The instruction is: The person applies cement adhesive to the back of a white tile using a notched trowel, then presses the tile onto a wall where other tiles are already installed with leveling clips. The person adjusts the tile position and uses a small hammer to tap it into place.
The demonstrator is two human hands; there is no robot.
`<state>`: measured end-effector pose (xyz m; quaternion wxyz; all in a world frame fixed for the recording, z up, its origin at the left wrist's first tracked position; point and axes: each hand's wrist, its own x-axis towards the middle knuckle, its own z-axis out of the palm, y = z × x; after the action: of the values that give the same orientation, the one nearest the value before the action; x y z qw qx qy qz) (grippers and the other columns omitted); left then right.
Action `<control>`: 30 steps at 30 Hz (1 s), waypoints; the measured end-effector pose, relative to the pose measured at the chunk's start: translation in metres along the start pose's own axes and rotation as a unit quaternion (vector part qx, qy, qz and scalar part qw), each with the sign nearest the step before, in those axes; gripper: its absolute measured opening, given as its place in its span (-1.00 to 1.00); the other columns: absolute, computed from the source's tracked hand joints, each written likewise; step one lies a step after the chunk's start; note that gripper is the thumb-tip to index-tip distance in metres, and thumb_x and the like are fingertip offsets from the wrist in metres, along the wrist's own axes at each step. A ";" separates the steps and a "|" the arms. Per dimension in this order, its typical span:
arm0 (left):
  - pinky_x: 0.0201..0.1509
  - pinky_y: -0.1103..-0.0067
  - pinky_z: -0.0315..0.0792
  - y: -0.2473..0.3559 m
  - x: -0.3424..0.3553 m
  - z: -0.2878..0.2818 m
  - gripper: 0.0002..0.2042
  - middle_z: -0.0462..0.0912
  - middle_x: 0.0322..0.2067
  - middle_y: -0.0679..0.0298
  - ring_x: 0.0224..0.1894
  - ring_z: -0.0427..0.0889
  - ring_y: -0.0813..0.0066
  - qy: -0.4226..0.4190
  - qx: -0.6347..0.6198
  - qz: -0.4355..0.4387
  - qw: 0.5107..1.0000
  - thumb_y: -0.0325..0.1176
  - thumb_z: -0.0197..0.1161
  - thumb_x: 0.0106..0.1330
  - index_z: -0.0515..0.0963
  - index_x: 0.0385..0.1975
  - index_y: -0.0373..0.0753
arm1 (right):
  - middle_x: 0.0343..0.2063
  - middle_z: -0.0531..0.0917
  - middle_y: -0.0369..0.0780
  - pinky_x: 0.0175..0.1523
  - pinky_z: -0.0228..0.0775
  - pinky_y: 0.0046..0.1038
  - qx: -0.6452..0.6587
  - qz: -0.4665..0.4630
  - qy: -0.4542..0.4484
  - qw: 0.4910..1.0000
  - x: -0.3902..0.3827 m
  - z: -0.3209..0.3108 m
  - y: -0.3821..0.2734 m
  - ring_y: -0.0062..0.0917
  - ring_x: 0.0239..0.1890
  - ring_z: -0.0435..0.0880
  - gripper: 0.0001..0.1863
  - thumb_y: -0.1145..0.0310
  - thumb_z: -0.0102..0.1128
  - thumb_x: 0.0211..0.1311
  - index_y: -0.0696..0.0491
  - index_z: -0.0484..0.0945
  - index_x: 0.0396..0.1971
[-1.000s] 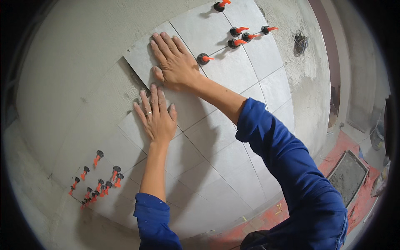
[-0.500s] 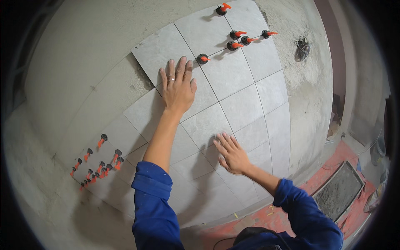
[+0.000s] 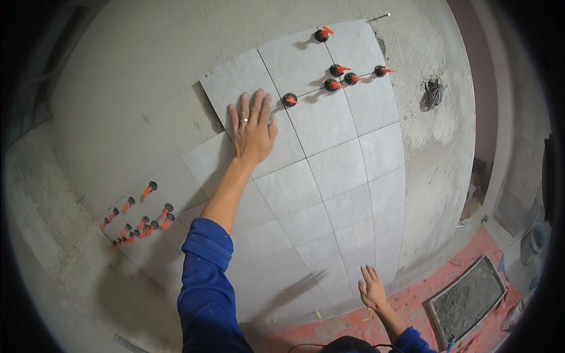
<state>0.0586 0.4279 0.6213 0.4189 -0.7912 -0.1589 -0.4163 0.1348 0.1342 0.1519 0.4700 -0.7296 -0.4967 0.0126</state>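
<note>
Light grey wall tiles (image 3: pixel 329 167) cover much of the wall in front of me. My left hand (image 3: pixel 253 136) lies flat, fingers spread and a ring on one of them, across the joint below the top-left tile (image 3: pixel 235 75). Just right of its fingertips sits a black tile levelling clip with a red handle (image 3: pixel 289 100); several more stand along the upper joints. My right hand (image 3: pixel 372 289) is low at the right, in front of the lower tiles, its fingers stretched out and nothing visible in them. Whether it touches a tile I cannot tell.
More levelling clips (image 3: pixel 143 226) cluster at the lower left. Wires stick out of a wall hole (image 3: pixel 432 94) to the right, and a nail (image 3: pixel 379 17) juts above the tiles. A mortar trough (image 3: pixel 436 320) stands on red sheeting (image 3: pixel 406 292), with a bucket (image 3: pixel 532 242) beyond it.
My right hand has left the middle tiles and dropped down and to the right. My left hand stays on the upper tiles. The view has shifted, so the wall appears lower.
</note>
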 end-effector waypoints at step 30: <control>0.50 0.07 -0.07 -0.106 0.071 -0.024 -0.48 0.37 0.33 0.17 0.39 0.25 -0.01 0.215 0.050 -0.128 0.967 -0.25 0.01 0.46 0.21 0.40 -0.18 | 0.02 0.59 0.12 0.17 0.40 -0.12 -0.047 0.229 -0.014 0.972 -0.159 -0.003 0.107 0.03 0.08 0.56 -0.50 0.09 -0.03 0.39 0.09 0.46 0.17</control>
<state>0.0256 0.4657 0.7411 0.4258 -0.6343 -0.1857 -0.6180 0.1323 0.0081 0.0074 0.4132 -0.8446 -0.3232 0.1068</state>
